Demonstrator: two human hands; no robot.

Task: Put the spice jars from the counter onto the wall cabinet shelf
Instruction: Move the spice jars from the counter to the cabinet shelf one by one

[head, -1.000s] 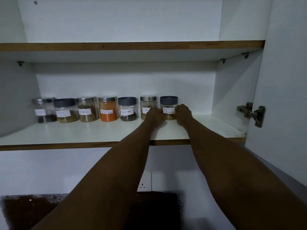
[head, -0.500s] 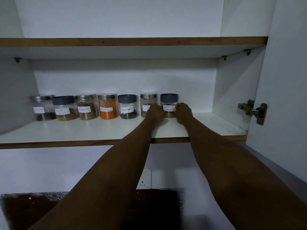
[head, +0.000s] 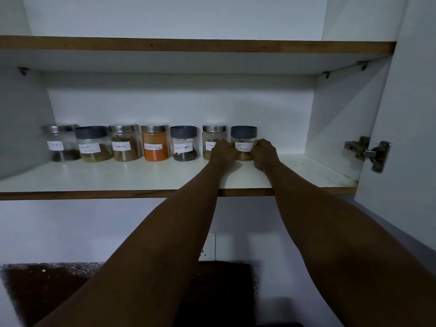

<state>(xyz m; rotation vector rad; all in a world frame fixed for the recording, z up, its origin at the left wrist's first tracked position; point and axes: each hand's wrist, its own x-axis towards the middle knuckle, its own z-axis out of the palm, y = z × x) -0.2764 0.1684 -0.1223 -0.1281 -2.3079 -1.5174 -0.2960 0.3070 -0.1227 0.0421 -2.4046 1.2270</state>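
Several labelled glass spice jars stand in a row at the back of the white wall cabinet shelf (head: 122, 178). The rightmost one, the garam masala jar (head: 244, 144) with a dark lid, stands upright on the shelf. My left hand (head: 223, 152) grips its left side and my right hand (head: 264, 153) grips its right side. Just left of it stands the cinnamon jar (head: 212, 138), partly hidden by my left hand, then the black pepper jar (head: 184, 143) and the orange red chilli powder jar (head: 155, 142).
The shelf right of the held jar is bare up to the cabinet side wall (head: 337, 128). The open cabinet door (head: 410, 138) with its metal hinge (head: 368, 153) stands at the right. An upper shelf (head: 188, 46) hangs above. The dark counter (head: 47, 291) lies below.
Both hands stay on the garam masala jar at the right end of the row. The view has shifted slightly; the jar's label now faces forward more fully.
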